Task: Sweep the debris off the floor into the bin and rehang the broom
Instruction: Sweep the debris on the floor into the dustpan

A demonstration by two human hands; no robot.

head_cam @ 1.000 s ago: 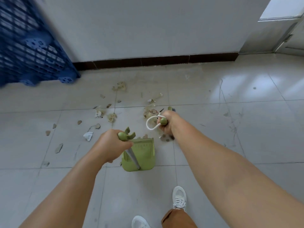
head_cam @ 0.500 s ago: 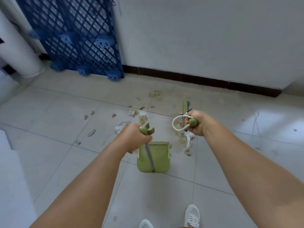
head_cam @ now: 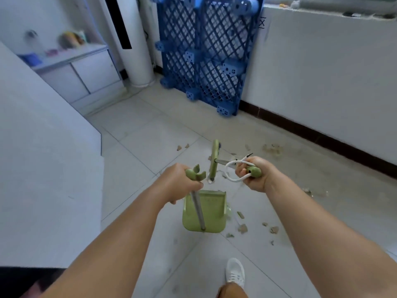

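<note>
Right hand (head_cam: 253,175) curled round the green knob at the top of the broom (head_cam: 214,162), white hanging loop spilling past the fingers. Left hand (head_cam: 182,183) wrapped round the dustpan's grey pole just under its forked clip. Probably light, stiff plastic throughout, easy one-handed; slick knob, so better gripped a little lower on the shaft for sweeping force. Loop soft and floppy, best kept free for rehanging. Broom pale green, seen nearly end-on, head down on the floor just beyond the dustpan (head_cam: 204,214). Dustpan same green, upright box shape, resting on the tiles between both forearms. Debris (head_cam: 242,228), brown flakes and scraps, scattered right of the dustpan and farther beyond it towards the skirting. Blue pallet (head_cam: 204,52) well beyond the dustpan, leaning against the wall.
</note>
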